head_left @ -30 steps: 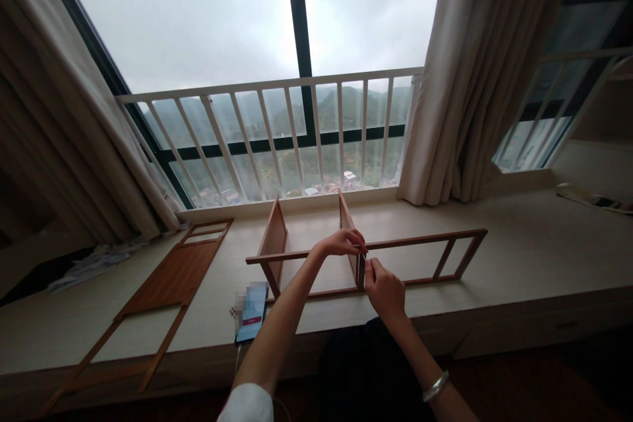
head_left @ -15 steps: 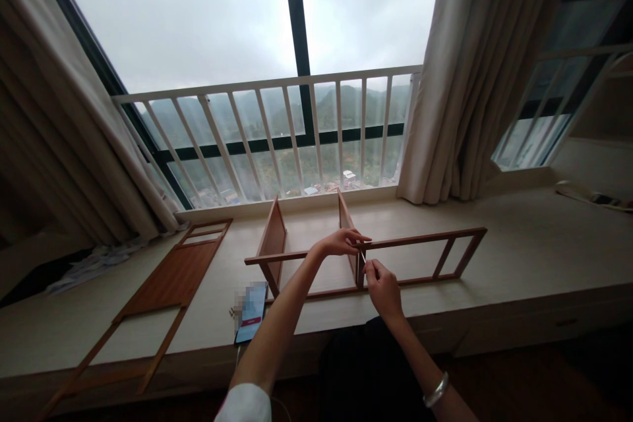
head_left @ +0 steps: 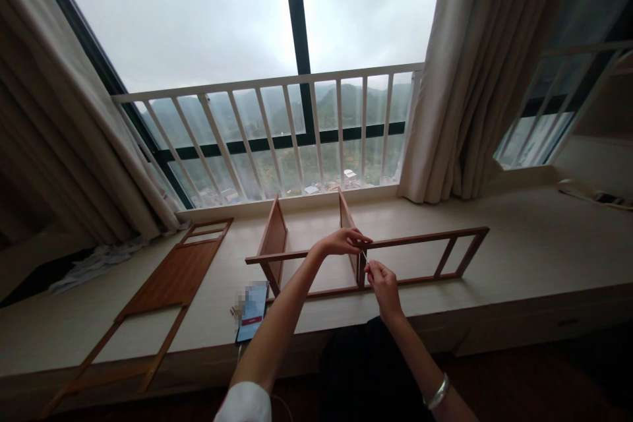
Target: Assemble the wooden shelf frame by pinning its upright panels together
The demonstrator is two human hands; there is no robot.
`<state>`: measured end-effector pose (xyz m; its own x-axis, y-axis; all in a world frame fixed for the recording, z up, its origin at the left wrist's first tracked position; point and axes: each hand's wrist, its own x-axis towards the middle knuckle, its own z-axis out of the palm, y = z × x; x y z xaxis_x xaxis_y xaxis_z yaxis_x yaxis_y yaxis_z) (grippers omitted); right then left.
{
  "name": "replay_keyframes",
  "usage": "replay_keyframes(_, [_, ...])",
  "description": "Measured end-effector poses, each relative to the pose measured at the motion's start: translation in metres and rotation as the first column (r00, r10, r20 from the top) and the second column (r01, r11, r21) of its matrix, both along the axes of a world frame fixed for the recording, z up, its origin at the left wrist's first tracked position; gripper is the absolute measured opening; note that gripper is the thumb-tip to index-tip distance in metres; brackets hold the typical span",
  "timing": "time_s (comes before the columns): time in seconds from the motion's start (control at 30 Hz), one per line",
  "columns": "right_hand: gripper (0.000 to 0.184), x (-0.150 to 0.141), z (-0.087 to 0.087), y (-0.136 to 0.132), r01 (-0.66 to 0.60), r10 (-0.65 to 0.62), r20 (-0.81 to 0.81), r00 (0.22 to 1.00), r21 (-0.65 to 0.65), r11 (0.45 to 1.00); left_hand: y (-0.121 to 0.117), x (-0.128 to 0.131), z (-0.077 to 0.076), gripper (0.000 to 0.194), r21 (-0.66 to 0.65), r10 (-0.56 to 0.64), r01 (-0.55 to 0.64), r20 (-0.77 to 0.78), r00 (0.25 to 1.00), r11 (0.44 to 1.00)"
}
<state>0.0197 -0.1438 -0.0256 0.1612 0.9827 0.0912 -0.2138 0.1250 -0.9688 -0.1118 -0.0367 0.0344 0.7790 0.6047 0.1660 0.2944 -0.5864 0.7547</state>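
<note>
Wooden frame (head_left: 425, 239) on the window ledge (head_left: 519, 257), straight ahead of the person, its long rails running left to right, 2 boards (head_left: 273, 237) standing up on its window side; left hand (head_left: 341, 242) arches over the frame by the right-hand board, 1 finger stretched out at the far rail, the others bent down, and whether they grip anything I cannot tell; right hand (head_left: 384, 283) just below, fingers pinched closed on a slim pale rod (head_left: 365, 256), its far tip up close beneath the left fingers; silver bangle (head_left: 438, 392) on that right forearm; over to the left a phone (head_left: 253, 310) lies near the frame's end, partly blurred out; farther left, 1 flat panelled frame (head_left: 171, 270), its near end jutting past the ledge's edge
</note>
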Motion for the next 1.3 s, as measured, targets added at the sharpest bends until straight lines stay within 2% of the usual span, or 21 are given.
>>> replay_keyframes(0.13, [0.026,-0.002,0.001,-0.002,-0.086,0.066,-0.229,0.971,-0.079,0.993,0.001,-0.001,-0.003,0.042,0.006,0.001,-0.001,0.005,1.000,1.000])
replay_keyframes(0.23, [0.023,0.000,0.000,-0.001,-0.189,0.137,-0.391,0.910,-0.097,0.977,0.001,-0.001,-0.002,0.042,0.031,-0.013,0.013,0.014,1.000,0.999])
replay_keyframes(0.33, [0.019,0.004,-0.002,0.001,-0.311,0.211,-0.539,0.815,-0.100,0.945,0.000,-0.001,-0.001,0.042,0.047,-0.013,0.012,0.013,1.000,0.999])
replay_keyframes(0.47, [0.013,0.011,-0.004,0.003,-0.472,0.300,-0.708,0.639,-0.053,0.880,-0.001,0.000,0.001,0.041,0.049,-0.005,0.005,-0.002,1.000,0.999])
replay_keyframes(0.57, [0.010,0.014,-0.003,0.001,-0.559,0.348,-0.778,0.524,-0.006,0.829,-0.003,0.001,0.002,0.040,0.052,0.010,-0.010,-0.012,1.000,0.999])
replay_keyframes(0.63, [0.011,0.015,-0.002,0.000,-0.581,0.359,-0.796,0.488,0.010,0.814,-0.003,0.002,0.002,0.039,0.055,0.021,-0.021,-0.015,1.000,0.998])
replay_keyframes(0.7, [0.012,0.015,-0.001,-0.002,-0.581,0.366,-0.787,0.497,0.011,0.814,-0.004,0.002,0.002,0.039,0.055,0.027,-0.026,-0.017,0.999,0.998])
replay_keyframes(0.87, [0.013,0.015,-0.001,-0.003,-0.563,0.390,-0.717,0.578,-0.004,0.827,-0.004,0.001,0.003,0.040,0.037,0.039,-0.038,-0.023,0.999,0.999])
replay_keyframes(1.0, [0.013,0.016,-0.002,-0.002,-0.568,0.389,-0.739,0.550,0.010,0.823,-0.005,0.001,0.005,0.041,0.047,0.023,-0.022,-0.021,1.000,0.999])
replay_keyframes(1.1, [0.014,0.016,-0.002,-0.002,-0.573,0.383,-0.759,0.526,0.017,0.820,-0.007,0.001,0.006,0.034,0.073,0.010,-0.008,-0.018,1.000,0.997])
replay_keyframes(1.3, [0.014,0.015,-0.001,-0.002,-0.565,0.401,-0.723,0.563,0.017,0.825,-0.005,0.001,0.003,0.020,0.090,-0.010,0.011,-0.014,1.000,0.996])
